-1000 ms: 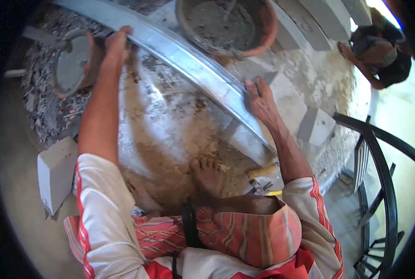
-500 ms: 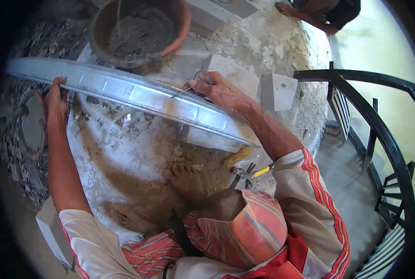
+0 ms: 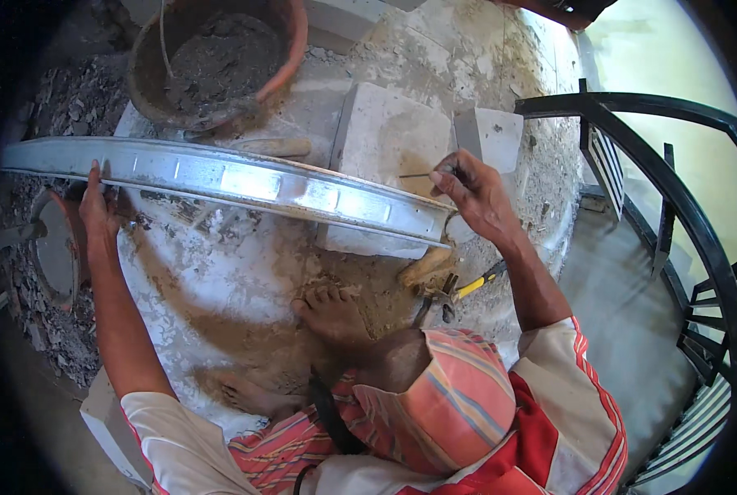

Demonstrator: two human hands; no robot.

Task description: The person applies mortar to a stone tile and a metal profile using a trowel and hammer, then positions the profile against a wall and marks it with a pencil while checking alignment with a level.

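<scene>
A long, silvery metal channel (image 3: 244, 177) with stamped slots along its face lies across in front of me. My left hand (image 3: 96, 210) is closed around its lower edge near the left end. Just beyond the right end is my right hand (image 3: 477, 194), its thumb and fingers pinching a thin dark metal rod (image 3: 414, 176), perhaps a nail. The rod points left, above the channel's upper edge. Under the channel's right part sits a pale block (image 3: 393, 132). A hammer with a yellow-and-black handle (image 3: 471, 287) lies below that end, beside a wooden piece (image 3: 424, 268).
A round tub (image 3: 282, 78) with grey mortar stands at the far left. A smaller bucket (image 3: 78, 247) and rubble (image 3: 34, 305) are beside my left arm. Another pale block (image 3: 490, 139) sits farther right. A black metal railing (image 3: 673, 186) curves along the right side.
My right hand has moved right with the rod, off the channel's face to beyond its right end. The channel's right part shows more fully now. My left hand keeps its hold.
</scene>
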